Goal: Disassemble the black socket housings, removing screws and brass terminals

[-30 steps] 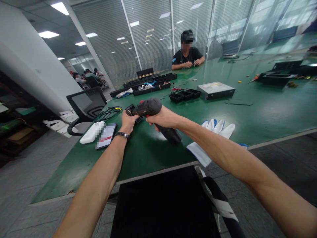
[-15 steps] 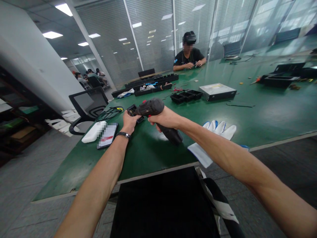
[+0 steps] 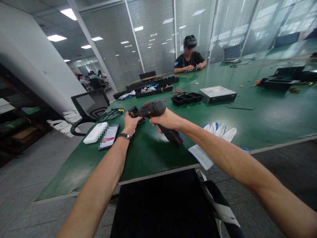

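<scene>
My right hand (image 3: 166, 119) is wrapped round the grip of a black cordless drill (image 3: 156, 108) with red accents. The drill lies on its side in the air, its nose pointing left. At that nose, my left hand (image 3: 131, 124) holds a small black open case (image 3: 133, 111) with some yellow parts inside. The drill's tip meets the case or sits just over it; I cannot tell which. Part of the case is hidden behind the drill and my left fingers. Under both hands is the green table (image 3: 146, 148).
A phone (image 3: 109, 137) and a white case (image 3: 95, 133) lie left, with coiled cable (image 3: 111, 114) behind. White gloves (image 3: 220, 132) lie under my right forearm. Black trays (image 3: 185, 98) and a metal drive box (image 3: 218, 94) stand beyond. A person (image 3: 190, 59) sits across the table.
The whole view has shifted slightly, so everything appears a little lower and to the right. Both hands keep their holds on the drill and the case.
</scene>
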A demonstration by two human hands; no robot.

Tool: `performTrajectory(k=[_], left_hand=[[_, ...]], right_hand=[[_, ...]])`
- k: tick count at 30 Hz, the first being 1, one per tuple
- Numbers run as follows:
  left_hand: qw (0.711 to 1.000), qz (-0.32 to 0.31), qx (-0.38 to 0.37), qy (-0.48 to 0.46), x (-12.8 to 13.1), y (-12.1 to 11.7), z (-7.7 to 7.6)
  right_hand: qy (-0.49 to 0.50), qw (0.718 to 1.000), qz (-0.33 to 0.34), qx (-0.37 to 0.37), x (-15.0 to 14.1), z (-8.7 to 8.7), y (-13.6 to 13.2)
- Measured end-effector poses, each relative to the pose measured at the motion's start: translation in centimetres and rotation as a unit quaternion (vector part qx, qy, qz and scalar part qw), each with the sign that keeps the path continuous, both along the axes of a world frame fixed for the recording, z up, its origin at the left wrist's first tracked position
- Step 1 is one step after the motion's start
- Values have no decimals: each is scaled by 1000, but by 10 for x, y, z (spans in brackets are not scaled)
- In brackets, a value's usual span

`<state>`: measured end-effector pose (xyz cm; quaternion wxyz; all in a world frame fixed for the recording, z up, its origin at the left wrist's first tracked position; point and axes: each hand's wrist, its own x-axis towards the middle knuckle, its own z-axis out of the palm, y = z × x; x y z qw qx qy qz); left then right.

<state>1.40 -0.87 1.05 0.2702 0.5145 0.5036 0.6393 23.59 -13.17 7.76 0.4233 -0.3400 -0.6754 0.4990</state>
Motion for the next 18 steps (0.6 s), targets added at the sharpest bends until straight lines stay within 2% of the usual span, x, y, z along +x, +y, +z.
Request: performTrajectory(k=[18], left_hand=[[1000,-11,6,-4,1,-5,2]], right_hand=[[4,1000,12,10,1,2,-3]])
